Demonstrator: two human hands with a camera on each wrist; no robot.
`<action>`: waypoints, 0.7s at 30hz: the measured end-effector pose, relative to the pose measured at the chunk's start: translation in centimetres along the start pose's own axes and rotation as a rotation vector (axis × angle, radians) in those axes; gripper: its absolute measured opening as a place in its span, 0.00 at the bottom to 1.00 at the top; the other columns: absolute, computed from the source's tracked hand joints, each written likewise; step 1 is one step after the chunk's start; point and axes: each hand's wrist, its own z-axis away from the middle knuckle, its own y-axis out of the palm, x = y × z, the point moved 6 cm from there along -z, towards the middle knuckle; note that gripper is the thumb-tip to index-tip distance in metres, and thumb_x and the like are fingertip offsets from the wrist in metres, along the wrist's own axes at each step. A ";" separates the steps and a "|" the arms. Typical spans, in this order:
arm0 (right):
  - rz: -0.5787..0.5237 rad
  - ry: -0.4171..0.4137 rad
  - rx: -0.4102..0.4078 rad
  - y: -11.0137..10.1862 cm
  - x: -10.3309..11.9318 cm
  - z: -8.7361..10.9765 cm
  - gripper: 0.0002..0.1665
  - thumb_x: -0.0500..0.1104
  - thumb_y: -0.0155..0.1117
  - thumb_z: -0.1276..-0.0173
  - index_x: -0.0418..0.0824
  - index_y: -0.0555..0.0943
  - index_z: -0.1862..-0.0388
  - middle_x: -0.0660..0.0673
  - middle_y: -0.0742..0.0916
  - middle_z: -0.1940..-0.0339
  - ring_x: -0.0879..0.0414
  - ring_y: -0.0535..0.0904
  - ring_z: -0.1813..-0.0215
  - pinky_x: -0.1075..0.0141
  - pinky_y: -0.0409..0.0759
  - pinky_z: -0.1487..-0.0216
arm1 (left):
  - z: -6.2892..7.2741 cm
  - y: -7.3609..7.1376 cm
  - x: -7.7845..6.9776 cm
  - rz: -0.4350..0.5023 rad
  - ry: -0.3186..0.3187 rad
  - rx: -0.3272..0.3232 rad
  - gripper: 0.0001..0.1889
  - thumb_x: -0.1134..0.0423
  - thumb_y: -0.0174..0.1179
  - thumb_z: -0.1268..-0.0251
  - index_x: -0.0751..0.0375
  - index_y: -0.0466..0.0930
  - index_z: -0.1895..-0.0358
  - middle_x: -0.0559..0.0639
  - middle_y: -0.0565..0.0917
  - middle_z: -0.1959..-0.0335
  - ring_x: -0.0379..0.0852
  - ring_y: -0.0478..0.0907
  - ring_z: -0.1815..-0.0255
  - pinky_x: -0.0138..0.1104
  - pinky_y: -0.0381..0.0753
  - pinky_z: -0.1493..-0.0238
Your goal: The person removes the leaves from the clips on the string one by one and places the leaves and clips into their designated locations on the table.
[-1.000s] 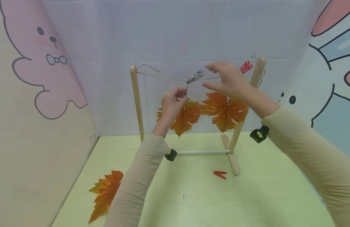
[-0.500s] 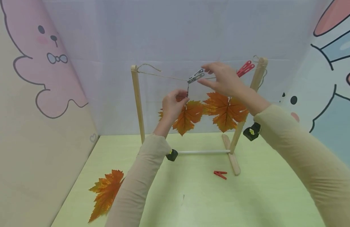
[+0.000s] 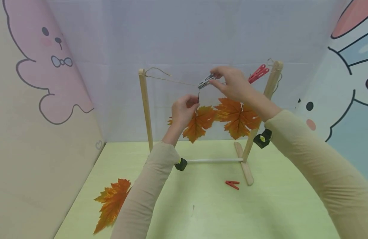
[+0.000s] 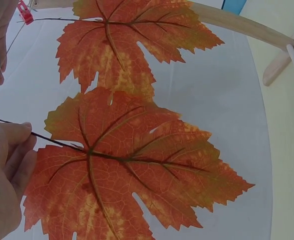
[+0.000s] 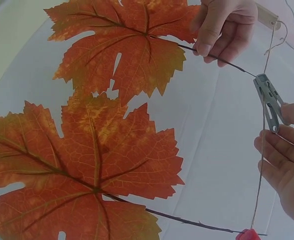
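Note:
My left hand (image 3: 182, 111) pinches the dark stem (image 4: 57, 142) of an orange artificial maple leaf (image 4: 137, 170), which hangs below the twine. At the stem's upper end a grey clothespin (image 5: 267, 102) sits on the twine (image 3: 169, 80). The thumb and fingers of my right hand (image 3: 234, 83) are on the clothespin's two handles, as the right wrist view shows. Beside it, a second orange leaf (image 3: 238, 118) hangs by its stem from a red clothespin (image 3: 258, 73) further right on the line.
The twine runs between two wooden posts (image 3: 146, 109) joined low down by a white rod (image 3: 214, 160). Another orange leaf (image 3: 112, 205) lies on the table (image 3: 202, 219) at left, partly behind my left sleeve. A red clothespin (image 3: 232, 184) lies near the right wooden foot (image 3: 246, 169).
My right hand has moved left onto the grey clothespin's handles, its fingers closing from a wide spread. The left hand keeps its pinch on the stem with hardly any movement.

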 end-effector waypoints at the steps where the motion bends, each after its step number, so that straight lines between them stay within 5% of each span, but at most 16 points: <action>1: -0.006 -0.003 -0.005 0.0 0.0 0.0 0.19 0.41 0.57 0.34 0.31 0.74 0.49 0.37 0.82 0.56 0.46 0.76 0.53 0.53 0.71 0.48 | 0.0 0.0 0.0 -0.002 0.001 0.000 0.08 0.65 0.62 0.44 0.61 0.82 0.61 0.50 0.85 0.65 0.42 0.81 0.65 0.28 0.77 0.60; 21: 0.035 -0.068 -0.127 -1.1 1.2 0.3 0.10 0.36 0.64 0.41 0.32 0.80 0.61 0.39 0.85 0.64 0.49 0.79 0.59 0.57 0.76 0.52 | 1.2 -0.3 1.0 -0.093 0.046 -0.006 0.06 0.67 0.62 0.44 0.60 0.82 0.62 0.50 0.84 0.66 0.43 0.81 0.67 0.33 0.75 0.61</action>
